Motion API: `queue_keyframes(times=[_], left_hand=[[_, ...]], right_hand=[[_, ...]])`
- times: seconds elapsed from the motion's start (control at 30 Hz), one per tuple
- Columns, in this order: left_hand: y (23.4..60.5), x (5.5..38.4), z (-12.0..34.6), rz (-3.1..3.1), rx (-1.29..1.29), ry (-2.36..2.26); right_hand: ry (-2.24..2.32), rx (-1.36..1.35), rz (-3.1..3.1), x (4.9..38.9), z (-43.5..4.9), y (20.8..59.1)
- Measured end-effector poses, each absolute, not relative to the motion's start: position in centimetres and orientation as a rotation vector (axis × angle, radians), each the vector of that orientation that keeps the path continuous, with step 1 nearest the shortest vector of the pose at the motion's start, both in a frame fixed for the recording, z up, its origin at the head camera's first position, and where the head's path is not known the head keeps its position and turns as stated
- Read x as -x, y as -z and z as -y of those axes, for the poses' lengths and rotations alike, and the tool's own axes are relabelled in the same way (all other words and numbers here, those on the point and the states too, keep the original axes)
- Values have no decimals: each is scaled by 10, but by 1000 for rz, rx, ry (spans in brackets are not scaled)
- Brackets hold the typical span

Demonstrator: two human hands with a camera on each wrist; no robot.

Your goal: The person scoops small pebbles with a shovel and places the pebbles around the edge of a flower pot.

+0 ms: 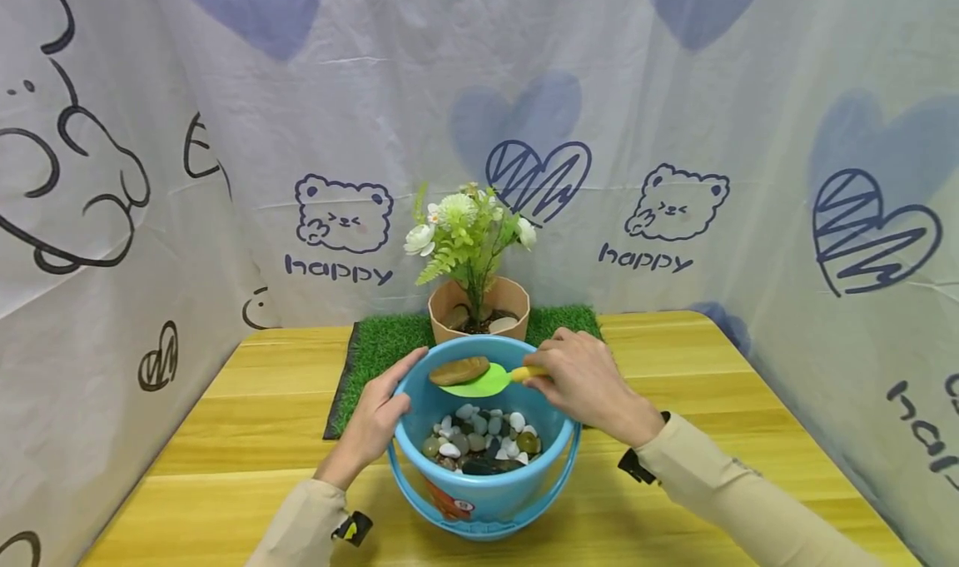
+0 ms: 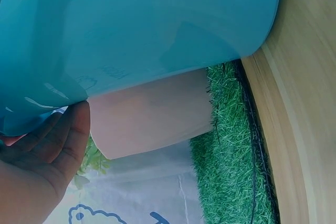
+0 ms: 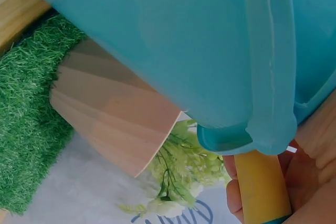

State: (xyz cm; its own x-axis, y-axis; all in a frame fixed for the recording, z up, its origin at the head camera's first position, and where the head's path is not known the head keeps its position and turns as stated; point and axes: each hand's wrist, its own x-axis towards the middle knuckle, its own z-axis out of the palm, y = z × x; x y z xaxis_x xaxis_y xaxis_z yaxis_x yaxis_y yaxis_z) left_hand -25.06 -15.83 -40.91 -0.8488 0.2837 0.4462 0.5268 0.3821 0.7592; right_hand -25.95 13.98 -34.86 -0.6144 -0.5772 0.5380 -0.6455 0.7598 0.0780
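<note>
A blue plastic bucket [image 1: 487, 488] with several white, grey and dark pebbles [image 1: 487, 438] inside stands at the front of the table. My left hand [image 1: 375, 409] holds the bucket's left rim, thumb at the inside and fingers along the outer wall [image 2: 68, 135]. In my right hand [image 1: 588, 380] is a toy shovel, gripped by its yellow handle [image 3: 262, 187]. The shovel's green blade [image 1: 479, 381] is over the bucket's opening and carries a brown, oblong stone [image 1: 459, 371].
Just behind the bucket, a peach-coloured pot [image 1: 517, 296] holds white flowers and green leaves [image 1: 464, 226], with stones around the stems. It stands on a green artificial grass mat [image 1: 385, 334] on the wooden table [image 1: 255, 417]. A printed cloth [image 1: 419, 67] hangs behind.
</note>
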Motion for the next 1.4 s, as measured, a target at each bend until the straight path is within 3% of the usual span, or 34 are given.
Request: queue_keyframes(times=[1.0,1.4], left_hand=[[407,250,157,2407,703,1460],[407,250,156,2409,690,1482]], right_hand=[[-298,-854,2375,258,-149,352],[-312,-783,2390,264,-159,337]])
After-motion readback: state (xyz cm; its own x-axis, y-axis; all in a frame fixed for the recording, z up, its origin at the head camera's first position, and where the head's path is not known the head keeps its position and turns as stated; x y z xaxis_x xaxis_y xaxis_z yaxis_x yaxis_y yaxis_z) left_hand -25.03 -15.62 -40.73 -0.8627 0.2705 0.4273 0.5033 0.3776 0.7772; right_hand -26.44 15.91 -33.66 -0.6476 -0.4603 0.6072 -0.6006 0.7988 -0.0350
